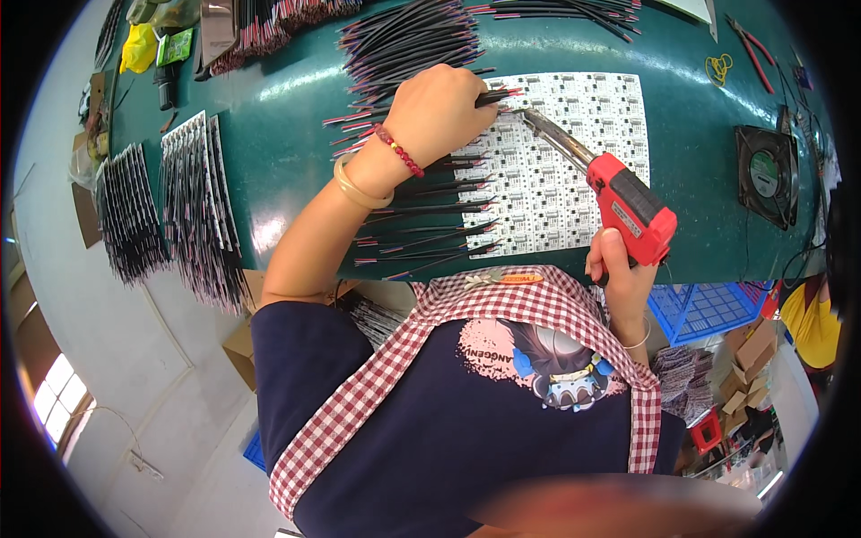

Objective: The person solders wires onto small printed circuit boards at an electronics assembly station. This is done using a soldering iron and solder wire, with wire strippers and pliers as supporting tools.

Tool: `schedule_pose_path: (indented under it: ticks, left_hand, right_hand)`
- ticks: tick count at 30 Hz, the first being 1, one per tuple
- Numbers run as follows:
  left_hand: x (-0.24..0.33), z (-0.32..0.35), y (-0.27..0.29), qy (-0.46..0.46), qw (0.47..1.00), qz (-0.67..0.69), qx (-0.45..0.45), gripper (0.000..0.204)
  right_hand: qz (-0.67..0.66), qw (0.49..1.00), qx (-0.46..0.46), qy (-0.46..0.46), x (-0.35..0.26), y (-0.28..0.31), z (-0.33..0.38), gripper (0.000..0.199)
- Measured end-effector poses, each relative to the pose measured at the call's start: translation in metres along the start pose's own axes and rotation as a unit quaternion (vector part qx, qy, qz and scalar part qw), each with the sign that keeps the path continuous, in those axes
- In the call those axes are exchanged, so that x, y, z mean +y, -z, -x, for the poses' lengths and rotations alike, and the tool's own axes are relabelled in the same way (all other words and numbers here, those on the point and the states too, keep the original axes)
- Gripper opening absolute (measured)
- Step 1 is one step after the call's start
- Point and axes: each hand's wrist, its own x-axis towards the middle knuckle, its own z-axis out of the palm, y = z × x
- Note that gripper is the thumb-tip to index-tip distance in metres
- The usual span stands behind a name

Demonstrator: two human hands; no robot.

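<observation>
My left hand (444, 108) is closed round a black cable (495, 95), whose stripped red and white wire ends reach over the upper left part of a white circuit board panel (565, 193). In my right hand (623, 278) is a red and black soldering gun (632, 206), gripped by its handle. Its metal tip points up and left, close to the cable's wire ends; whether they touch I cannot tell. Several black cables (430, 208) lie in rows along the panel's left edge, with their ends on it.
A large pile of black cables (408, 45) lies beyond my left hand. Cabled panels (193, 179) hang over the table's left edge. At the right stand a black fan (767, 175) and red-handled pliers (753, 54). A blue crate (708, 312) sits below the table's near right edge.
</observation>
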Motion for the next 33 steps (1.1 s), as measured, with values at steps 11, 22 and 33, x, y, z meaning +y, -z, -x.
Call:
schedule_pose_path:
  ticks: [11, 22, 33]
  left_hand:
    - [-0.0008, -0.0008, 0.0, 0.003, 1.0, 0.001, -0.002, 0.028]
    - [0.003, -0.0029, 0.0051, 0.012, 0.999, -0.029, -0.035, 0.028]
    - [0.0017, -0.0002, 0.007, -0.014, 0.999, -0.02, -0.027, 0.025]
  right_hand:
    - [-0.038, 0.999, 0.028, 0.013, 0.0, -0.005, 0.0032, 0.012]
    - [-0.038, 0.999, 0.034, 0.001, 0.0001, -0.0009, 0.0062, 0.023]
    - [-0.029, 0.999, 0.025, -0.005, 0.0006, -0.0061, 0.01, 0.016]
